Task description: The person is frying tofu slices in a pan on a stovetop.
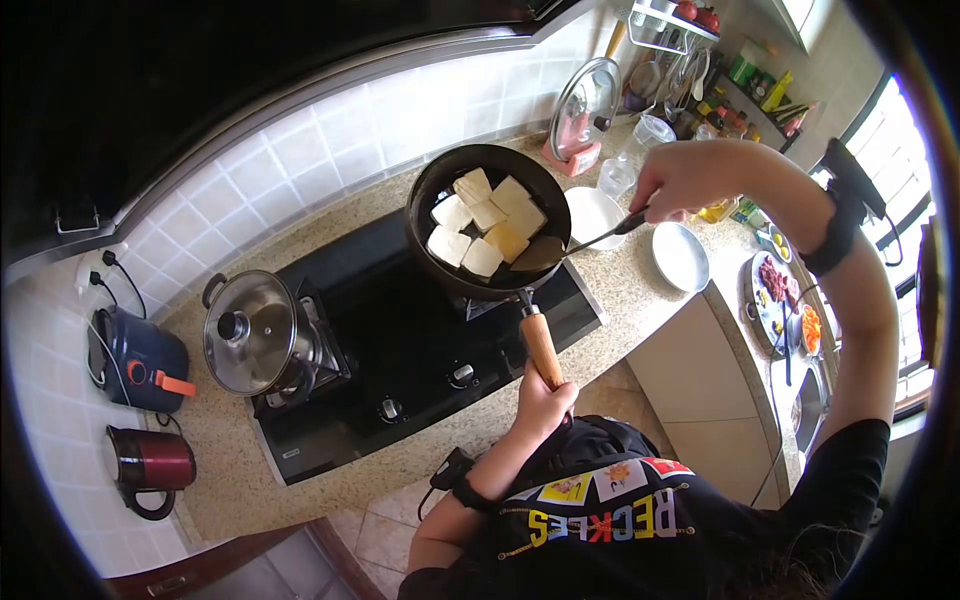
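My left hand (545, 402) is wrapped round the wooden handle (541, 345) of a dark frying pan (425, 225) on the stove's right burner. Several white tofu slices (452, 213) lie in the pan, and one golden-yellow slice (506, 243) sits at the right. High on the right, my right hand (690, 180) grips a spatula (598, 238) by its dark handle. The spatula's brownish blade is inside the pan by the right rim, next to the golden slice.
A lidded steel pot (250, 335) stands on the left burner of the black stove (420, 350). White bowls (681, 257) sit right of the pan. A glass lid (585, 105) leans in a pink stand behind. Farther right is a platter (765, 325) of cut food. A red kettle (155, 460) is far left.
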### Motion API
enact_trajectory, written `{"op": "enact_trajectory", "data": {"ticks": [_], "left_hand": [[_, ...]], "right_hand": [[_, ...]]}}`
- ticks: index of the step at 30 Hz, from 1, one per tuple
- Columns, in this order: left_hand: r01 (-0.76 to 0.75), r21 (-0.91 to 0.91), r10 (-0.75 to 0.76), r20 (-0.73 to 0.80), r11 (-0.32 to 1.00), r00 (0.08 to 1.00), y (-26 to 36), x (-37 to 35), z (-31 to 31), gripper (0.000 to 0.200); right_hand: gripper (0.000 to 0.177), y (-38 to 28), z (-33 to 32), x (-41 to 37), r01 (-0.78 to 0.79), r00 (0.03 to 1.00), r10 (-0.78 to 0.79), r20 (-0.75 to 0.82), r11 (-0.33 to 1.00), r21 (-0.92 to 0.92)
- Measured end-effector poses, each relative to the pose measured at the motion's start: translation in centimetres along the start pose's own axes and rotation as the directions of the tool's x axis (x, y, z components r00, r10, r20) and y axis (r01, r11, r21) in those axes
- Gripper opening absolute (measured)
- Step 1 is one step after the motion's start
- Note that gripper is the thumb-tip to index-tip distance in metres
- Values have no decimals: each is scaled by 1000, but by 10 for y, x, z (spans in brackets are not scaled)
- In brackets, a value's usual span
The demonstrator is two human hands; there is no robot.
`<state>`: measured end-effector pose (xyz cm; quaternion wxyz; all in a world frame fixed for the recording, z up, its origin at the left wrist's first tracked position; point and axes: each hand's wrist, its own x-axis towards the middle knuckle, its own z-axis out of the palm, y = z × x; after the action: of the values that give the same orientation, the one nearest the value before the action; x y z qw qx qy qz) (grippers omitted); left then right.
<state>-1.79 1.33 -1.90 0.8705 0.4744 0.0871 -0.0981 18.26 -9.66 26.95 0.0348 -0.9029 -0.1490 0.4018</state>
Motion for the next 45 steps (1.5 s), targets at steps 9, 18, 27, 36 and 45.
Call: {"op": "enact_trajectory", "data": {"ticks": [9, 18, 27, 36, 45], "left_hand": [[15, -12, -15, -19, 1000, 1000, -3, -1, -2, 41], [13, -10, -13, -11, 1000, 1000, -2, -3, -6, 42], [7, 62, -9, 32, 998, 999, 0, -3, -8, 37], [17, 47, -18, 18, 999, 1000, 2, -3, -6, 36], [6, 20, -6, -10, 1000, 1000, 3, 0, 3, 29]], "right_hand": [[16, -75, 3, 25, -205, 979, 194, -66, 920, -333], [20, -60, 47, 33, 54, 991, -119, -67, 789, -612], [21, -21, 83, 28, 123, 958, -233, -170, 863, -490], [18, -22, 76, 23, 190, 961, -253, -114, 899, -393], [21, -15, 91, 46, 146, 981, -174, -83, 952, -271]]}}
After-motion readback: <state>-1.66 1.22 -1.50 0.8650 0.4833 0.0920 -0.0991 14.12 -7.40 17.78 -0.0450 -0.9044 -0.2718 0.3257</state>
